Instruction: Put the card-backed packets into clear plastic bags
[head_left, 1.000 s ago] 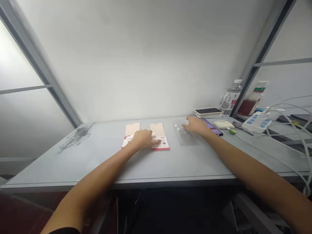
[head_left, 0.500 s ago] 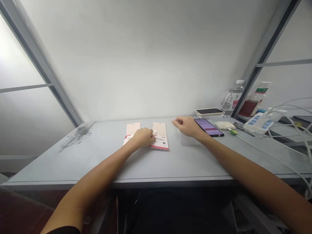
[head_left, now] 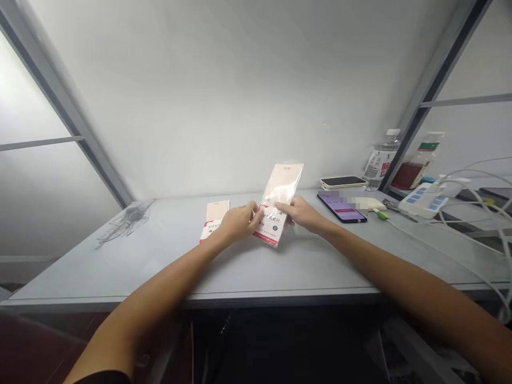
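A pale pink packet (head_left: 284, 178) with a white and red printed label is tilted up off the desk, its lower end nearer me. Shiny clear plastic covers it and reaches a little past its top edge. My left hand (head_left: 239, 222) pinches its lower left edge. On the right side, my right hand (head_left: 303, 214) is closed on it, thumb across the front and fingers behind. A second pale pink packet (head_left: 218, 210) with a similar label lies flat on the desk left of it, partly hidden by my left hand.
On the right of the grey desk (head_left: 120, 266) lie a lit phone (head_left: 342, 208), another phone (head_left: 344, 182), a white charger, a power strip (head_left: 424, 201) and loose cables. Two bottles (head_left: 382, 160) stand behind them. Dark scribbles (head_left: 128, 224) mark the left side, and a wall rises at the back.
My left hand has lifted the right-hand packet off the desk and tilted it. My right hand has come left with the clear plastic and now grips the packet too.
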`<state>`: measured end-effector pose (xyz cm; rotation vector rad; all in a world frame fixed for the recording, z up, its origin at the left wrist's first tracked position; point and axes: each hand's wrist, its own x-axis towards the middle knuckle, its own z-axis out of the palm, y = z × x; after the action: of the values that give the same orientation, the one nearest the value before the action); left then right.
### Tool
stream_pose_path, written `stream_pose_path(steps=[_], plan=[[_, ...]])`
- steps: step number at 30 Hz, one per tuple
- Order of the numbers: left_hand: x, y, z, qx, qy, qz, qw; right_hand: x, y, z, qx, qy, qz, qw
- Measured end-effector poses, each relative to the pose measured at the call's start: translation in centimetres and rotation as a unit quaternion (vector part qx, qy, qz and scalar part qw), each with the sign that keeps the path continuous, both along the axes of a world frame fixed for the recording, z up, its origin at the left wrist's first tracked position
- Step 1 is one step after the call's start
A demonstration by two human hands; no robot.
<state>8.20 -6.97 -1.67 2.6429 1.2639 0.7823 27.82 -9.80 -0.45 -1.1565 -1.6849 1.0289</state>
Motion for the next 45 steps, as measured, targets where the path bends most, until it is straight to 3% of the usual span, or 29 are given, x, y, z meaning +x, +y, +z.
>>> stream_pose_path(steps=[5, 9, 21, 28, 38, 45], plan=[[0.5, -0.2, -0.1, 0.07, 0.03, 0.034, 0.996, -0.8, -0.8, -0.3, 0.039, -0.015, 0.039, 0.998], [0.7, -0.3, -0.1, 0.138, 0.028, 0.062, 0.988, -1.0, -1.0, -0.2, 0.029, 0.02, 0.048, 0.998], [1.1, -1.1, 0.2, 0.187, 0.126, 0.038, 0.974, -0.9, -1.3, -0.2, 0.054, -0.023, 0.062, 0.996], [0.8, -0.8, 0.1, 0.151, 0.12, -0.02, 0.981, -1.1, -1.1, -0.9, 0.068, -0.001, 0.078, 0.995], [1.0, -1.0, 0.3, -0.009, -0.049, -0.091, 0.995, -0.7, -1.0, -1.2, 0.126, -0.051, 0.129, 0.982], [0.8, -0.6, 0.5, -0.068, -0.166, -0.074, 0.981, -0.8, -1.2, -1.2, 0.115, -0.003, 0.131, 0.985]])
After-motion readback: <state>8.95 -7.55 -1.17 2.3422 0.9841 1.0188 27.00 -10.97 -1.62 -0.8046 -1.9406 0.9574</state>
